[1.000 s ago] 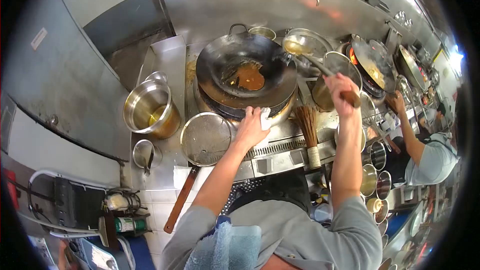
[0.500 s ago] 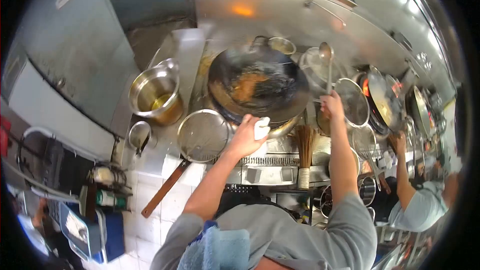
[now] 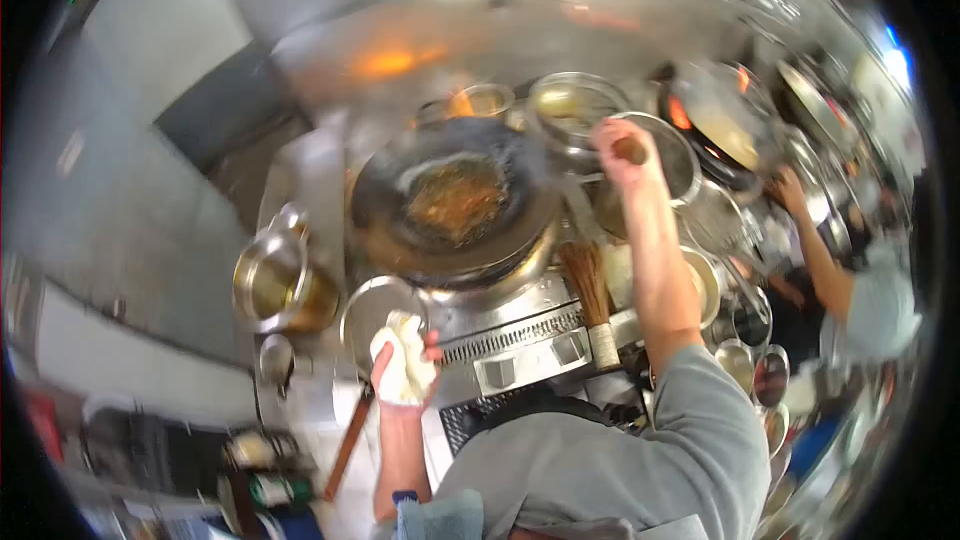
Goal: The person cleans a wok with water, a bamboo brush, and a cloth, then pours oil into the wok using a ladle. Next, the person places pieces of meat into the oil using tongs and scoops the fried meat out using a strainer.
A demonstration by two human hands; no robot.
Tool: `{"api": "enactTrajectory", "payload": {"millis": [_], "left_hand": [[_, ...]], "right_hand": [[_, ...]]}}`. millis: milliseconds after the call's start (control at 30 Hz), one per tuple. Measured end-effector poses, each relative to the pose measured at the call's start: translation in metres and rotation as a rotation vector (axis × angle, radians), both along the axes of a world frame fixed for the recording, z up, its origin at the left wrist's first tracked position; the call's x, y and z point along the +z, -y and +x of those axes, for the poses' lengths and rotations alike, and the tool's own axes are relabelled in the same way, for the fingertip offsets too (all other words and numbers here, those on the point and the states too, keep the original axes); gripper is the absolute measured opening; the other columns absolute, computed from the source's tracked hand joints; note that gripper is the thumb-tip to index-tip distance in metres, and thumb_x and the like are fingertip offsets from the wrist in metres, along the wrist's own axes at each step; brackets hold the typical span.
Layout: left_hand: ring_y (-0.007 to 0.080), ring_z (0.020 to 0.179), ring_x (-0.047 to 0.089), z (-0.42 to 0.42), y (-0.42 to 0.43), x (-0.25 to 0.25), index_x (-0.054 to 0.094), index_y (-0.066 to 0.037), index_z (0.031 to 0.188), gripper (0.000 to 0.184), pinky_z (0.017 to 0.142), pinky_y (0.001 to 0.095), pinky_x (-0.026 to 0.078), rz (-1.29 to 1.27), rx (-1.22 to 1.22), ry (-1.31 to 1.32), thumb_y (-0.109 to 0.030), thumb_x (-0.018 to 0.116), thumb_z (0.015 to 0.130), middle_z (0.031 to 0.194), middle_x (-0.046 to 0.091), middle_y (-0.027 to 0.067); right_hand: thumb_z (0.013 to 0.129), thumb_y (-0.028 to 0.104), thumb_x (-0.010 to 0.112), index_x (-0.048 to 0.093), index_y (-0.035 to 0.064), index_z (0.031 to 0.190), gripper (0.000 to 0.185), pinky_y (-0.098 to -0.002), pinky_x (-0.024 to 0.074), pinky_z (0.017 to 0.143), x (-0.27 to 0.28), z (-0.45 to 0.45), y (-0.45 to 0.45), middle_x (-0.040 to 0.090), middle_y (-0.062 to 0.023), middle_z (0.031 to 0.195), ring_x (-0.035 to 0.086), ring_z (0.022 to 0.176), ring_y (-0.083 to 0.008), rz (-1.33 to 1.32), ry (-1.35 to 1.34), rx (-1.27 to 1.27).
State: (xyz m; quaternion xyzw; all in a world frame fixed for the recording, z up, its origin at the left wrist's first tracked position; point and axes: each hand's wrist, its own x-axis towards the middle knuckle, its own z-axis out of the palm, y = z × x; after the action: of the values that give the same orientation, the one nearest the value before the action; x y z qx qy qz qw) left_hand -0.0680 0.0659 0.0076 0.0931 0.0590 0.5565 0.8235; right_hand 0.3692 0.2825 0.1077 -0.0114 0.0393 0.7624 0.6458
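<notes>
My left hand [image 3: 432, 350] is closed around a bunched white cloth [image 3: 402, 365], in front of the round strainer [image 3: 350, 325] with a wooden handle. My right hand [image 3: 612, 140] grips a ladle, whose wooden handle end [image 3: 630, 150] points up at me. The ladle's bowl cannot be made out clearly; it seems to lie toward the metal basin [image 3: 535, 120] behind the hand. Left of my right hand, the black wok [image 3: 375, 205] rests on the burner with brownish, bubbling liquid [image 3: 458, 202] in its bottom.
A steel pot [image 3: 245, 285] with yellowish liquid stands at left, a small ladle-like cup [image 3: 276, 355] below it. A bamboo brush [image 3: 585, 280] lies by the stove front. Flames [image 3: 460, 102] show behind the wok. At right, a co-worker's hand [image 3: 790, 190] is near another wok [image 3: 720, 120].
My left hand has drawn back from the wok's near rim with the cloth. My right hand has risen and tipped the ladle, its handle end now toward me. The view has swung.
</notes>
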Motion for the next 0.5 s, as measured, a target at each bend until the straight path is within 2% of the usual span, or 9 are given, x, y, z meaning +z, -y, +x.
{"api": "enactTrajectory", "payload": {"millis": [67,100,133,233,267,333,367,433,500], "left_hand": [[0.0255,0.089,0.053,0.01,-0.009,0.013,0.049,-0.007,0.128,0.05,0.069,0.0368,0.051,-0.038,-0.097,0.12,-0.037,0.057,0.089,0.111,0.054,0.0198],[0.0253,0.089,0.052,0.013,-0.012,0.017,0.05,-0.007,0.127,0.048,0.072,0.0382,0.05,-0.058,-0.147,0.146,-0.038,0.056,0.09,0.112,0.054,0.0189],[0.0251,0.089,0.052,0.017,-0.015,0.021,0.051,-0.007,0.125,0.047,0.075,0.0397,0.049,-0.079,-0.197,0.172,-0.039,0.055,0.09,0.112,0.055,0.0179],[0.0273,0.111,0.048,0.022,-0.031,0.028,0.046,-0.003,0.127,0.053,0.097,0.0465,0.039,-0.028,-0.267,0.073,-0.04,0.054,0.09,0.125,0.049,0.0157],[0.033,0.115,0.047,0.032,-0.034,0.047,0.055,-0.001,0.117,0.046,0.1,0.052,0.036,-0.096,-0.306,0.061,-0.037,0.058,0.088,0.116,0.056,0.0169],[0.0408,0.117,0.046,0.055,-0.033,0.079,0.063,0.001,0.105,0.037,0.103,0.0574,0.032,-0.157,-0.237,-0.098,-0.029,0.062,0.083,0.101,0.063,0.0184],[0.0427,0.122,0.043,0.054,-0.051,0.06,0.062,0.002,0.107,0.04,0.105,0.059,0.029,-0.001,-0.27,-0.045,-0.029,0.062,0.082,0.115,0.06,0.0204],[0.0445,0.127,0.038,0.063,-0.08,0.035,0.06,0.001,0.114,0.045,0.107,0.0615,0.025,0.199,-0.195,-0.42,-0.03,0.062,0.081,0.13,0.052,0.0215],[0.042,0.132,0.034,0.067,-0.095,0.028,0.057,0.002,0.119,0.05,0.107,0.0652,0.021,0.193,-0.255,-0.437,-0.032,0.06,0.083,0.14,0.043,0.0224]], "right_hand": [[0.08,-0.008,0.055,0.048,-0.0076,0.08,0.007,-0.0218,0.0518,0.051,0.056,-0.052,0.078,0.051,-0.0089,0.071,0.055,0.056,-0.0166,-0.133,-0.155,-0.15],[0.078,-0.007,0.057,0.052,-0.0077,0.08,0.005,-0.024,0.0518,0.052,0.034,-0.05,0.076,0.054,-0.0109,0.07,0.056,0.055,-0.0167,-0.008,-0.06,-0.098],[0.079,-0.003,0.057,0.057,-0.0051,0.08,0.003,-0.0273,0.0513,0.052,0.061,-0.081,0.114,0.057,-0.0102,0.07,0.055,0.054,-0.0162,-0.016,0.43,-0.338],[0.079,0.009,0.061,0.059,0.0074,0.068,0.012,-0.0248,0.0469,0.053,0.067,-0.111,0.165,0.057,-0.0023,0.063,0.055,0.054,-0.0128,0.087,0.709,-0.182],[0.078,0.006,0.06,0.058,0.0076,0.066,0.012,-0.0251,0.0472,0.051,0.048,-0.126,0.147,0.057,-0.0021,0.062,0.055,0.053,-0.0131,0.054,0.388,-0.141],[0.076,0.003,0.057,0.056,0.0054,0.064,0.012,-0.0287,0.0502,0.051,0.027,-0.158,0.15,0.055,-0.0053,0.06,0.056,0.054,-0.0152,0.027,0.233,-0.206],[0.075,0.002,0.057,0.055,0.0046,0.063,0.012,-0.03,0.0512,0.05,0.007,-0.173,0.144,0.055,-0.0063,0.059,0.057,0.053,-0.0157,0.07,0.106,-0.188],[0.073,0.0,0.058,0.056,0.0024,0.065,0.009,-0.0311,0.0528,0.051,-0.009,-0.199,0.161,0.057,-0.0077,0.061,0.058,0.054,-0.0168,-0.032,0.234,-0.207],[0.073,-0.003,0.056,0.057,0.0005,0.067,0.006,-0.0306,0.0529,0.051,-0.014,-0.223,0.182,0.058,-0.0088,0.063,0.06,0.054,-0.0172,-0.01,0.358,-0.255]]}}
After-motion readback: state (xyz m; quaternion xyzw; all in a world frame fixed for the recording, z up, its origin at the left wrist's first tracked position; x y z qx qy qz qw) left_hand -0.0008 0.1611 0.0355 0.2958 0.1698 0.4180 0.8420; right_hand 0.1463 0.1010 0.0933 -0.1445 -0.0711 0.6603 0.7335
